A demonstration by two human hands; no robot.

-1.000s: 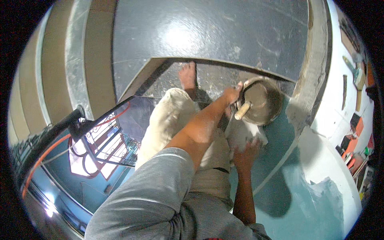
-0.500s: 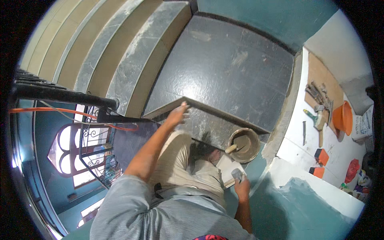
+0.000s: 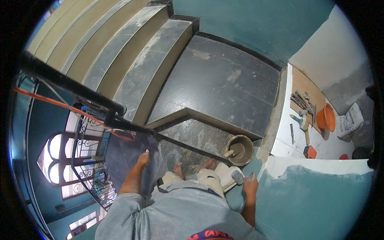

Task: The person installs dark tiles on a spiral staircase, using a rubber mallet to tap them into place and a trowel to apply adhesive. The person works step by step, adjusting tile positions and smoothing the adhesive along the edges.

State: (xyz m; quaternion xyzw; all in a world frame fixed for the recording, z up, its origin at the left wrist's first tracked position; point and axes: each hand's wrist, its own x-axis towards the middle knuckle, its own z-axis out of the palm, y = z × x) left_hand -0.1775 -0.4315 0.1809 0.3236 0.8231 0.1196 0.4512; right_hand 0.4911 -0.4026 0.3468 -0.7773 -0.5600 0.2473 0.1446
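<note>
My left hand (image 3: 143, 158) is held out over the dark floor at the left, fingers loosely stretched and nothing visible in them. On the other side, my right hand (image 3: 251, 185) is beside a small grey block-like tool (image 3: 237, 177), with a narrow gap seeming to part them; its fingers look apart. That tool lies over the edge of a pale tile-like board (image 3: 226, 173) by my right leg. Just beyond stands a round mud-stained bucket (image 3: 249, 149), with a light-handled tool (image 3: 229, 153) leaning inside.
Grey-topped steps (image 3: 152, 72) climb at the left beside a black railing (image 3: 80, 88) with an orange cable (image 3: 52, 103). Ahead is a raised dark landing (image 3: 216, 80). On a white ledge lie a brush (image 3: 306, 127), several metal tools (image 3: 302, 102) and an orange bowl (image 3: 326, 118).
My left hand has dropped back from the landing's edge toward the left. My right hand, earlier against the grey tool, has shifted to its right. The view has tilted, showing both bare feet.
</note>
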